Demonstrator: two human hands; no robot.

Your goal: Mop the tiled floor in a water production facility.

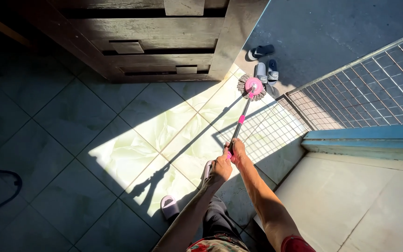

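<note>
head | both hands' fingers wrapped round mop handle; mop head at doorway edge; open tiles left

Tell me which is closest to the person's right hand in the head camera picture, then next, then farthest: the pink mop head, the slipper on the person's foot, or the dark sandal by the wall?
From the right hand:
1. Slipper, down-left on the tiled floor.
2. Pink mop head, up ahead at the pole's far end.
3. Dark sandal, beyond the mop, outside on the grey ground.
</note>
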